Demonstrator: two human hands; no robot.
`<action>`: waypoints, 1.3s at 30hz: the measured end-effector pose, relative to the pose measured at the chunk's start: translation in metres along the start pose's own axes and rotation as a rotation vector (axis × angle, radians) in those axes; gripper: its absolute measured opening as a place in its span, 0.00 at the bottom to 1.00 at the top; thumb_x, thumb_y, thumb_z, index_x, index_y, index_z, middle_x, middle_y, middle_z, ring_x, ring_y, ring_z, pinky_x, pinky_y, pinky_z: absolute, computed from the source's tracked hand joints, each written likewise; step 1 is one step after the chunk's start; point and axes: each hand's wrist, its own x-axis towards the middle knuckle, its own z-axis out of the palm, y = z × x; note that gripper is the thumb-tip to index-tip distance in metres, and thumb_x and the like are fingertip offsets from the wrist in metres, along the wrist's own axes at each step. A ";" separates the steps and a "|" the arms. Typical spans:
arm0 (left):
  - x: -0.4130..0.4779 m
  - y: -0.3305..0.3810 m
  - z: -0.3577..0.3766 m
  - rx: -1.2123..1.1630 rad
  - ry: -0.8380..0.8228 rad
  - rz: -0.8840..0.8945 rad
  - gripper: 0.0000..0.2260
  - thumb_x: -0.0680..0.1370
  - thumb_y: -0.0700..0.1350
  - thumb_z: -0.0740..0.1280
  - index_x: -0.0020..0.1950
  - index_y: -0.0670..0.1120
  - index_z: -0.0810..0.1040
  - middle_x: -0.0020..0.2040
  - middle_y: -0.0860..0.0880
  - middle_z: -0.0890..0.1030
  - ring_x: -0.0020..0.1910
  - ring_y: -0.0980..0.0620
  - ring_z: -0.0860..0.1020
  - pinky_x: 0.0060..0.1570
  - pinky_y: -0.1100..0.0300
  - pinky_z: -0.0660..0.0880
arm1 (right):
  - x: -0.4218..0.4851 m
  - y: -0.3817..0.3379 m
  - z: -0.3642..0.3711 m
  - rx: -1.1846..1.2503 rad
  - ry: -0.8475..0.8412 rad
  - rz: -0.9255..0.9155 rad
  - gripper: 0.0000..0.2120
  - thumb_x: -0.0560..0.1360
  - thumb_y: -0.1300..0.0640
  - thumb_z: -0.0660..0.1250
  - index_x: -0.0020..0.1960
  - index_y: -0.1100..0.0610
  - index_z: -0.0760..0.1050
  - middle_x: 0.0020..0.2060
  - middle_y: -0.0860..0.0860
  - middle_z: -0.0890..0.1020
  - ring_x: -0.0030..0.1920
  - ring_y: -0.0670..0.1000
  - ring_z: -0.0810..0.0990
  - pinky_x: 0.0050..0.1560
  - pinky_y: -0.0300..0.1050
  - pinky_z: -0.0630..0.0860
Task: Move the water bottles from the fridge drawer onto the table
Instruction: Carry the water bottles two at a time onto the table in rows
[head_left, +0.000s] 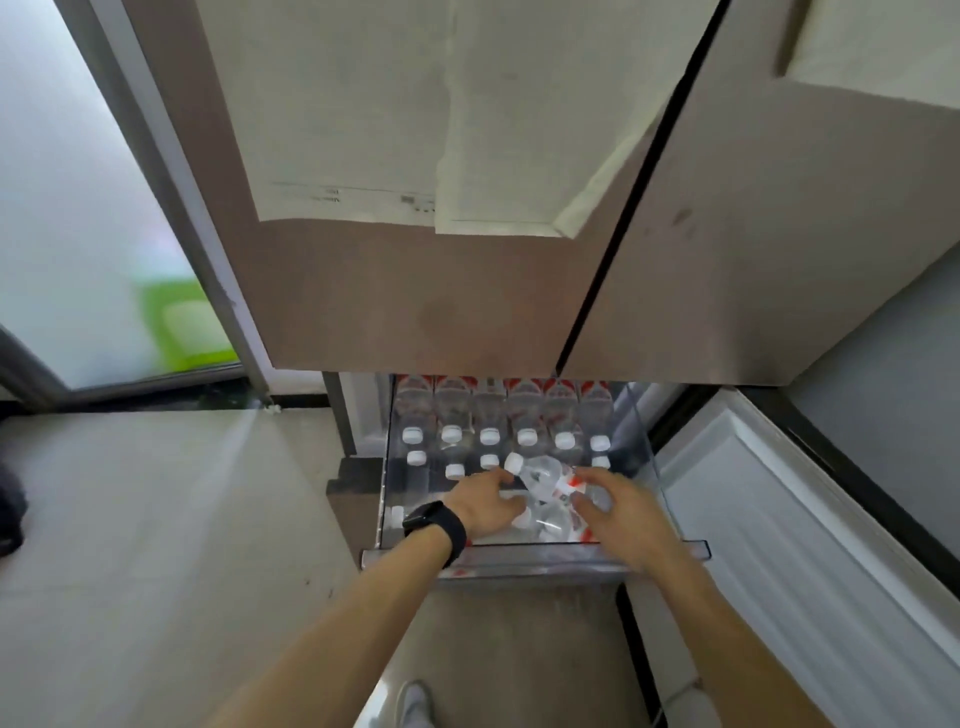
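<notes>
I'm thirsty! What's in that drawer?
Rows of upright bottles with white caps, plus one tilted bottle on top. The left hand and right hand cover front ones; the drawer floor is hidden.

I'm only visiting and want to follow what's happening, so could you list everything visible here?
fridge doors: two, brownish, shut, upper half
papers: several, white, stuck on those doors
drawer: one, clear plastic, pulled out below the fridge doors
water bottles: ten or more, clear, white caps, red labels, upright in the drawer
tilted bottle: one, clear, lying atop them near the front
lower door: one, white inside, open at right
glass door: one, frosted, far left
floor: pale grey, left and below
shoe: one, light grey, bottom edge
watch: one, black, left wrist
left hand: one, on the bottles by the tilted bottle's cap
right hand: one, fingers spread, at its labelled end
</notes>
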 end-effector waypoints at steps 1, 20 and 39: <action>0.006 0.000 0.004 -0.004 -0.017 -0.010 0.25 0.79 0.58 0.63 0.75 0.52 0.69 0.70 0.48 0.75 0.65 0.46 0.75 0.56 0.58 0.71 | 0.011 0.000 0.003 -0.019 -0.019 0.007 0.17 0.80 0.47 0.66 0.68 0.46 0.75 0.61 0.49 0.82 0.50 0.44 0.76 0.47 0.35 0.71; 0.023 0.010 0.029 -0.093 -0.061 -0.182 0.19 0.82 0.58 0.62 0.59 0.43 0.79 0.53 0.46 0.85 0.54 0.46 0.81 0.59 0.50 0.76 | 0.109 -0.003 0.028 -0.282 -0.279 -0.249 0.21 0.75 0.44 0.72 0.65 0.46 0.75 0.57 0.50 0.82 0.55 0.53 0.80 0.54 0.51 0.78; 0.037 0.125 0.007 0.494 0.021 0.363 0.13 0.81 0.57 0.63 0.63 0.56 0.71 0.57 0.50 0.72 0.53 0.44 0.76 0.46 0.53 0.72 | 0.013 0.076 -0.043 -0.036 0.247 0.132 0.22 0.72 0.37 0.73 0.57 0.51 0.75 0.50 0.48 0.77 0.48 0.49 0.78 0.49 0.45 0.75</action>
